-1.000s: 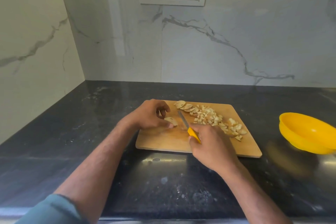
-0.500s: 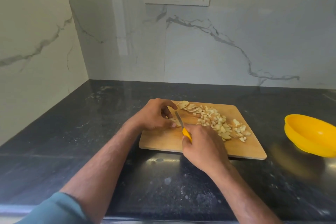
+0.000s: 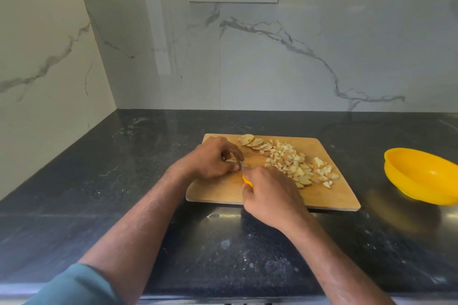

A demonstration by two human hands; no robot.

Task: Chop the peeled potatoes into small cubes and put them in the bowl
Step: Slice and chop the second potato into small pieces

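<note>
Potatoes: cut cubes point(image 3: 301, 167) lay heaped on the right of the cutting board point(image 3: 215, 192), uncut slices point(image 3: 252, 142) at its far edge.
Left hand point(image 3: 210, 157): grip curled on a slice point(image 3: 231, 160), apparently steadying it for the blade.
Right hand point(image 3: 270, 193): grip clamped on the yellow-handled knife point(image 3: 244, 173), blade beside the left fingertips.
Bowl point(image 3: 418, 176): stood well apart on the bench point(image 3: 99, 181), within reach for the transfer.

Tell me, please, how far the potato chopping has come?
Done: a pile of cubes lies on the cutting board. In hand: left hand holds a piece, right hand cuts with the knife. Left: several slices, and the yellow bowl shows no potato.
</note>
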